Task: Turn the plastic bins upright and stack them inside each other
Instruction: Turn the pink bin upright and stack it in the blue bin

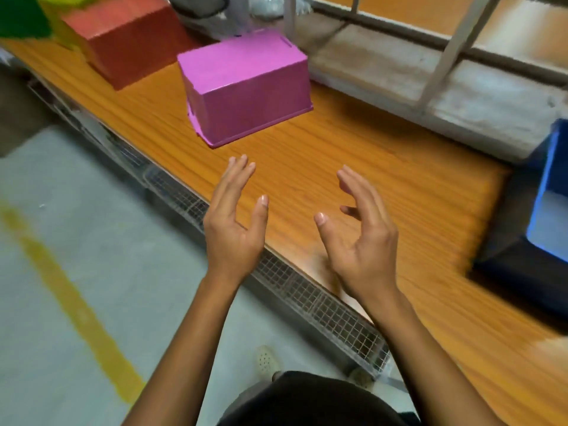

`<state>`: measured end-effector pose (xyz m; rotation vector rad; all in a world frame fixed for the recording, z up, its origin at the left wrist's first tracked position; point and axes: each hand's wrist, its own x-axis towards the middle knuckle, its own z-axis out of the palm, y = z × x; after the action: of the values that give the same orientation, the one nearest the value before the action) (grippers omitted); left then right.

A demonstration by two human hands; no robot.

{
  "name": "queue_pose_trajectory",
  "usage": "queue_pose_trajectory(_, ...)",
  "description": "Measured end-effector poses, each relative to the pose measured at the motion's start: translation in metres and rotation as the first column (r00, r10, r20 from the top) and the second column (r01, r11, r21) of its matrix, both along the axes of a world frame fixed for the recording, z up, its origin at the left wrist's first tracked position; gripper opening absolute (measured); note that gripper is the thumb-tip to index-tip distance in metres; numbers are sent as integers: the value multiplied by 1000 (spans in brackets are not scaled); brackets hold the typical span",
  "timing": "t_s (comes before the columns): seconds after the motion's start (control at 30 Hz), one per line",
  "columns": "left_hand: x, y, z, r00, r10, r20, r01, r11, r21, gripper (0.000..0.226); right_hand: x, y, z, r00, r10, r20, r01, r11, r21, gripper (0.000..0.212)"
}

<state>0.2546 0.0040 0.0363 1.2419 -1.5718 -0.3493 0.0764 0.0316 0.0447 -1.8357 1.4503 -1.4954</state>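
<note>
A pink plastic bin point(246, 87) lies upside down on the orange wooden table point(353, 167), rim on the surface. Behind it to the left a red bin point(129, 38) also lies upside down, with a yellow bin point(63, 29) and a green bin point(21, 16) partly cut off at the top left corner. A blue bin point(541, 216) stands at the right edge, its opening showing. My left hand point(235, 219) and my right hand point(361, 235) hover over the table's near edge, palms facing each other, fingers apart and empty, a short way in front of the pink bin.
A wire mesh tray point(322, 299) runs under the table's front edge. A concrete ledge and a pale metal frame point(445, 56) lie behind the table. The grey floor with a yellow line point(67, 290) is at left. A shoe shows below.
</note>
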Motion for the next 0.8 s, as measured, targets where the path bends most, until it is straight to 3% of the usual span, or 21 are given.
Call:
queue_pose_trajectory(0.43,157,-59,-1,985,170,32,-170,985,5,41,139,-86,-11,985,173,13,-173,985,17,58)
queue_pose_trajectory(0.8,208,-214,15,991,99,91,-100,995,4,41,195,-224,-12,996,74,58,-75,997,10,55)
